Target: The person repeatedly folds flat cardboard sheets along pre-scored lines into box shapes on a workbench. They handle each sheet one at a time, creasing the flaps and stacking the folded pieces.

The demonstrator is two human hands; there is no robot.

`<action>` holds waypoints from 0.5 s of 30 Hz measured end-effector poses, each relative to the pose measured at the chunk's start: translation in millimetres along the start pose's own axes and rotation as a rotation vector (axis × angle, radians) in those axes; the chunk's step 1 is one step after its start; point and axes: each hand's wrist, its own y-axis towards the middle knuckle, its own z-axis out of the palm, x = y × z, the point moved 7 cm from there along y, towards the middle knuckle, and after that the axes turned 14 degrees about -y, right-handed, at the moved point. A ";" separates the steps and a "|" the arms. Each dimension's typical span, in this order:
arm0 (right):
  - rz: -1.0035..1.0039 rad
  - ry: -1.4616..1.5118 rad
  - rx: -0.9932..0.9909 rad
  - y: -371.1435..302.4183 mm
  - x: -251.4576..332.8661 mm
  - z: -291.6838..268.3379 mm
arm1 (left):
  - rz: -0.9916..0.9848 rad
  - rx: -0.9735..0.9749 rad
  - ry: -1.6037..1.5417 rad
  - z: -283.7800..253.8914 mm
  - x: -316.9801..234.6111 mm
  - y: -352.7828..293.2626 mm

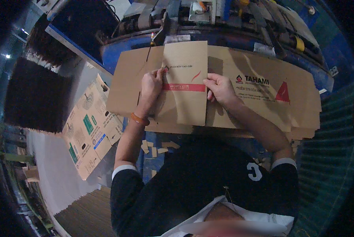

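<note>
Panel [187, 104]: tan card with a red band across it, lying upright in view in front of the wearer's chest, between the two hands, and overlapping the board beneath. Its far end is reaching past the board's far edge toward the machine [139, 25].

Left hand [154, 85]: grasping the panel at its left edge, above the band, fingers curling in. An orange bracelet [139, 119] is circling the wrist.

Right hand [221, 90]: grasping the panel's right edge near the band, thumb lying on the near face, other fingers partly hidden.

Board [303, 89]: spreading out to the right under the right forearm, showing black print and a red triangle. A plain brown flap [125, 85] is extending to the left of the panel. Cannot tell whether panel and board are joined.

Surroundings: small card scraps [154, 152] are lying on a blue surface nearer the body. At left, printed sheets [86, 132] with green and blue marks are lying beside a dark stack [36, 94]. A brown stack [86, 213] is sitting at lower left.
</note>
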 end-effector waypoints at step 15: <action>-0.317 -0.690 -0.491 -33.4 36.6 -21.4 | 0.224 -0.283 0.531 12.2 -31.8 -22.8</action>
